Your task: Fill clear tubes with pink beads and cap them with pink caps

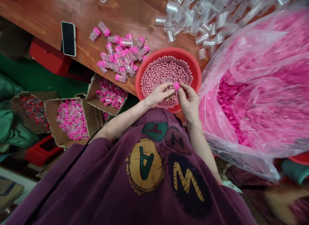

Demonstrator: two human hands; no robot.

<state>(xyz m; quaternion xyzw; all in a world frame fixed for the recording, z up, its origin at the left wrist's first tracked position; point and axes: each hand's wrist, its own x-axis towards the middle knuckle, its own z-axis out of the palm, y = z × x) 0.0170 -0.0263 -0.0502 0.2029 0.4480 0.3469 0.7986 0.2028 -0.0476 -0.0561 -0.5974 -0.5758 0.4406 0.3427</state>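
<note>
My left hand (160,93) and my right hand (189,101) meet over the near side of a red bowl (196,67) filled with small pink beads (166,70). Between their fingertips sits a small vial with a pink cap (176,86); both hands are pinched on it, the right at the cap. A pile of filled clear vials with pink caps (122,55) lies on the brown table (84,12) left of the bowl.
A large clear plastic bag of pink caps (256,89) fills the right. Empty clear vials (198,18) are heaped at the table's far side. A black phone (69,38) lies at left. Cardboard boxes of filled vials (72,118) stand below the table edge.
</note>
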